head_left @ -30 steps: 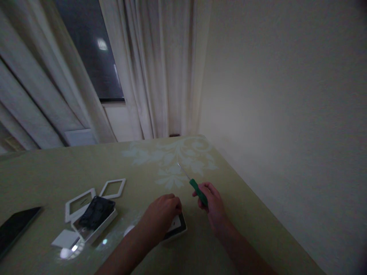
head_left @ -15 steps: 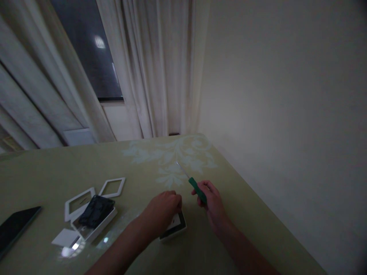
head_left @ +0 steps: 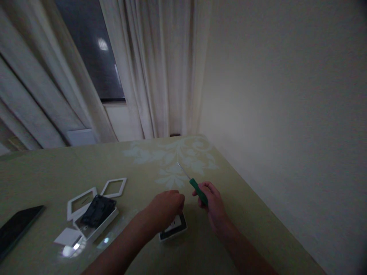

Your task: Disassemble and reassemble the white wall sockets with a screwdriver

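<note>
My right hand (head_left: 212, 203) is closed around the green handle of a thin screwdriver (head_left: 195, 185), whose metal shaft points up and away to the left. My left hand (head_left: 166, 208) rests with curled fingers on a small white square device with a dark edge (head_left: 175, 229) lying on the green tablecloth (head_left: 143, 168). What the left fingers pinch, if anything, is hidden.
To the left lie two white square frames (head_left: 113, 187), a white box holding a dark part (head_left: 97, 213), a small white plate (head_left: 65, 236) and a dark phone (head_left: 17, 228). Curtains and a window stand behind the table; a wall runs along the right edge.
My left hand has shifted slightly away and to the right over the white device. The right hand and screwdriver have stayed nearly in place.
</note>
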Tool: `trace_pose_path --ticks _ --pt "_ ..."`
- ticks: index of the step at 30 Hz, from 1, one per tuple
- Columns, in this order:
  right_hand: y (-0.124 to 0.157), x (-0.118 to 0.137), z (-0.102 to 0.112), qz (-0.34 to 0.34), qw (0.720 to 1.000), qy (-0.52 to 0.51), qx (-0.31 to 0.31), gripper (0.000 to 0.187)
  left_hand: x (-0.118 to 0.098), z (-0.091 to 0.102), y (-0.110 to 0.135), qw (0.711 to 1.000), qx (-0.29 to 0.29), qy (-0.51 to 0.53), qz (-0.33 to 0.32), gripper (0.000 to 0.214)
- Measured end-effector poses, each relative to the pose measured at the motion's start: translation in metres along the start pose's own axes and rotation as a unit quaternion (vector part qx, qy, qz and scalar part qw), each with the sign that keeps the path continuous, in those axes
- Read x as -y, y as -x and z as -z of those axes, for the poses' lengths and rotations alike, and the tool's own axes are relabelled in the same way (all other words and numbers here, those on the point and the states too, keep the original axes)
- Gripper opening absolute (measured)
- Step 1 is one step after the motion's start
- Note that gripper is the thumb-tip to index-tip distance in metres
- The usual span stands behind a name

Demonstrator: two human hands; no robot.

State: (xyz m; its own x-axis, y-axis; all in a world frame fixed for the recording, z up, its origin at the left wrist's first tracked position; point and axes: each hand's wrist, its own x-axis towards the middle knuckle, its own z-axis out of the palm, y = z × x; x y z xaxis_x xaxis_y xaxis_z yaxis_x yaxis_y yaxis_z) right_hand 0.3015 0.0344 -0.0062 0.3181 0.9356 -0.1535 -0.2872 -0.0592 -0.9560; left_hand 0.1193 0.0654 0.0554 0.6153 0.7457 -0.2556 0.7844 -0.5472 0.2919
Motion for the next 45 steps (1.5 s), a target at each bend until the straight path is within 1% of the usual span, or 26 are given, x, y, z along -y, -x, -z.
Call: trace_pose_path --ticks 7,12,15,17,19,20,22,23,24,25,26,27,29,30,31,33,35,36,38,39,40,42,45 --pt "0.000 -0.001 0.000 -0.003 1.000 -0.002 -0.001 0.047 0.004 0.004 -0.004 1.000 0.021 0.015 -0.001 0.018" --pt "0.000 0.000 0.000 0.002 1.000 -0.002 0.002 0.046 0.012 0.007 -0.015 0.998 0.034 0.056 0.015 0.010" --pt "0.000 0.000 0.000 0.006 1.000 0.000 0.003 0.047 0.018 0.005 -0.016 0.996 0.016 0.084 0.024 0.009" --pt "-0.001 0.000 0.000 0.014 1.000 0.002 0.001 0.047 0.020 0.001 -0.009 0.995 -0.018 0.099 0.026 0.008" --pt "-0.002 0.002 0.000 0.031 0.999 0.005 -0.001 0.046 0.021 -0.009 0.004 0.991 -0.070 0.110 0.028 0.010" --pt "-0.003 0.003 0.000 0.044 0.999 0.007 -0.002 0.046 0.021 -0.016 0.012 0.987 -0.103 0.116 0.030 0.015" --pt "-0.004 0.007 0.002 0.076 0.997 0.018 -0.008 0.043 0.022 -0.035 0.029 0.976 -0.169 0.132 0.032 0.028" --pt "-0.004 0.009 0.002 0.095 0.995 0.025 -0.013 0.041 0.024 -0.046 0.037 0.963 -0.220 0.150 0.031 0.037" --pt "-0.004 0.013 0.003 0.116 0.992 0.033 -0.021 0.038 0.027 -0.059 0.045 0.954 -0.247 0.166 0.038 0.050" --pt "-0.003 0.016 0.004 0.140 0.989 0.041 -0.032 0.035 0.030 -0.071 0.052 0.952 -0.248 0.177 0.044 0.066" --pt "-0.001 0.020 0.006 0.165 0.984 0.046 -0.046 0.033 0.035 -0.084 0.057 0.952 -0.240 0.182 0.050 0.078" --pt "0.001 0.024 0.007 0.189 0.979 0.046 -0.062 0.031 0.040 -0.095 0.062 0.954 -0.229 0.185 0.056 0.082" --pt "0.007 0.034 0.007 0.249 0.963 0.048 -0.087 0.030 0.050 -0.112 0.068 0.951 -0.225 0.199 0.071 0.084" --pt "0.010 0.039 0.007 0.291 0.951 0.056 -0.090 0.030 0.054 -0.117 0.070 0.947 -0.231 0.210 0.079 0.085" --pt "0.014 0.045 0.005 0.345 0.932 0.072 -0.082 0.030 0.058 -0.120 0.072 0.943 -0.235 0.222 0.082 0.084" --pt "0.018 0.056 -0.002 0.462 0.878 0.122 -0.042 0.031 0.062 -0.119 0.075 0.936 -0.240 0.243 0.083 0.081" --pt "0.019 0.066 -0.016 0.546 0.819 0.178 0.006 0.033 0.063 -0.112 0.077 0.934 -0.234 0.257 0.080 0.078" --pt "0.019 0.070 -0.025 0.569 0.795 0.208 0.027 0.033 0.063 -0.109 0.078 0.934 -0.228 0.263 0.076 0.078" --pt "0.016 0.074 -0.043 0.602 0.761 0.236 0.048 0.032 0.065 -0.105 0.080 0.935 -0.215 0.273 0.065 0.081" --pt "0.014 0.074 -0.052 0.612 0.751 0.239 0.062 0.031 0.066 -0.104 0.081 0.935 -0.212 0.277 0.059 0.082" --pt "0.012 0.073 -0.060 0.616 0.747 0.237 0.076 0.031 0.067 -0.104 0.082 0.935 -0.210 0.279 0.055 0.083" --pt "0.009 0.068 -0.072 0.613 0.747 0.233 0.105 0.031 0.069 -0.106 0.083 0.935 -0.210 0.281 0.054 0.084" --pt "0.006 0.059 -0.079 0.603 0.750 0.237 0.132 0.033 0.070 -0.110 0.084 0.935 -0.205 0.285 0.054 0.084"
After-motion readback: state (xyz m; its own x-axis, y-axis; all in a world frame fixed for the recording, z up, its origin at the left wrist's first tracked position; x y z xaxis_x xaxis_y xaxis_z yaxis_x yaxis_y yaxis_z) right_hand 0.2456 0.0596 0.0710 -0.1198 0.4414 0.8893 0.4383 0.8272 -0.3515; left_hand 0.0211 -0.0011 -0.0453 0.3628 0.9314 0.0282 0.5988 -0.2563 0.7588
